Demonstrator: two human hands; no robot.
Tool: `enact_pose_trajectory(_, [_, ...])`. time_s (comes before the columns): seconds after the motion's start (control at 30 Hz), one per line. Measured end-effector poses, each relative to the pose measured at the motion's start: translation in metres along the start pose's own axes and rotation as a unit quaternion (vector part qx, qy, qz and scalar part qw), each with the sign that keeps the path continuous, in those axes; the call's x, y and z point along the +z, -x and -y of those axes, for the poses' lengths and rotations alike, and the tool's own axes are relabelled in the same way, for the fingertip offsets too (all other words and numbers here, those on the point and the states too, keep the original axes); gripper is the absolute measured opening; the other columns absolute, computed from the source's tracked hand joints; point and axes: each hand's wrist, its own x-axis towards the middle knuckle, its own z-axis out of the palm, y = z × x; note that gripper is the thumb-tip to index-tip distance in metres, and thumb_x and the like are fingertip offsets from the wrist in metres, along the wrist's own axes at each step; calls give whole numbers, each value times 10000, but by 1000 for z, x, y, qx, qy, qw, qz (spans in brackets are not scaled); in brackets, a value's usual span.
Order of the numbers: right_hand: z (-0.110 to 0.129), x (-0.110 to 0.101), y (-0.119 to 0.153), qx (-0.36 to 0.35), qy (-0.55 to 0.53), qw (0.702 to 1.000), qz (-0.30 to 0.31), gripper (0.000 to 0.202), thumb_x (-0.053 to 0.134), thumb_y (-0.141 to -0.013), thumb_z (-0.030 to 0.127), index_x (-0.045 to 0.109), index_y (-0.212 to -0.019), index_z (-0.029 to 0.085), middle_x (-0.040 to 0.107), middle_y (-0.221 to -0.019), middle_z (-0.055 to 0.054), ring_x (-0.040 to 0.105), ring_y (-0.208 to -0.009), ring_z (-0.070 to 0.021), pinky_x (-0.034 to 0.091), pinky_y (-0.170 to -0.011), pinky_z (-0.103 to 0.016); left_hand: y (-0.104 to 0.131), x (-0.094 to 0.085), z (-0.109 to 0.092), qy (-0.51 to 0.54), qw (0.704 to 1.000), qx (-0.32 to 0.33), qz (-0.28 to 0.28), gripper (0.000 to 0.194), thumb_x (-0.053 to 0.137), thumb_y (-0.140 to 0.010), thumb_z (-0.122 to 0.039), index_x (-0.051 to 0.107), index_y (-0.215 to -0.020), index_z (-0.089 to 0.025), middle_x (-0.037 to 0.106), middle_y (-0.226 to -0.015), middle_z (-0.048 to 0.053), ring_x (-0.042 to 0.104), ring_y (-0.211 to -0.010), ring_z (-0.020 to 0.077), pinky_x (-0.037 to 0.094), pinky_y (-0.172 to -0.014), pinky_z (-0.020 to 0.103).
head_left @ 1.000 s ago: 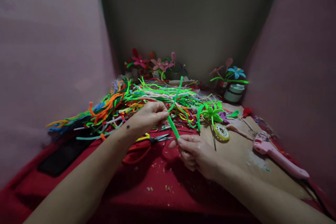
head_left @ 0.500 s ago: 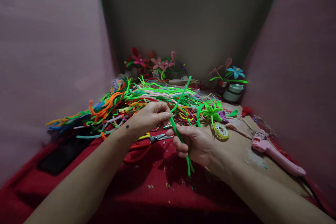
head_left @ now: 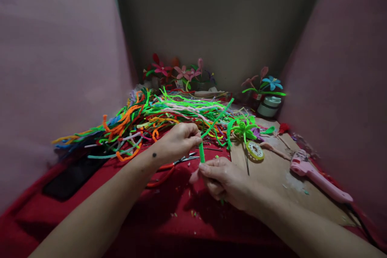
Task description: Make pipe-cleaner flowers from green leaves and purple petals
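Between my two hands runs a bright green pipe cleaner, doubled along its lower part. My left hand pinches it near the top, and a free end slants up to the right beyond those fingers. Lower down, my right hand is closed round the same pipe cleaner, hiding most of its lower end. Just under my left hand lies a pair of scissors with red handles, blades pointing right. Behind the hands spreads a heap of coloured pipe cleaners.
A pink glue gun and a yellow-rimmed reel lie on a brown board at right, near a green pipe-cleaner flower. A black phone rests at left. Flowers and a pale jar stand at the back.
My right hand has moved down the pipe cleaner, away from my left hand, so a straight stretch shows between them. The upper free end now leans further right.
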Motion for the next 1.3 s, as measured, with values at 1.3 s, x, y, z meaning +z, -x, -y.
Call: enact_pose_trajectory(1.3, [47,1,-9,-190,198,941,-199,169,571,-739,260,657,-645,148,517,-517,35,387,-461,-66,303,-459,-210,4,-3,2,146,987,50,-53,136,570,-711,-260,553,-652,-139,534,-538,-19,469,-482,86,373,-499,215])
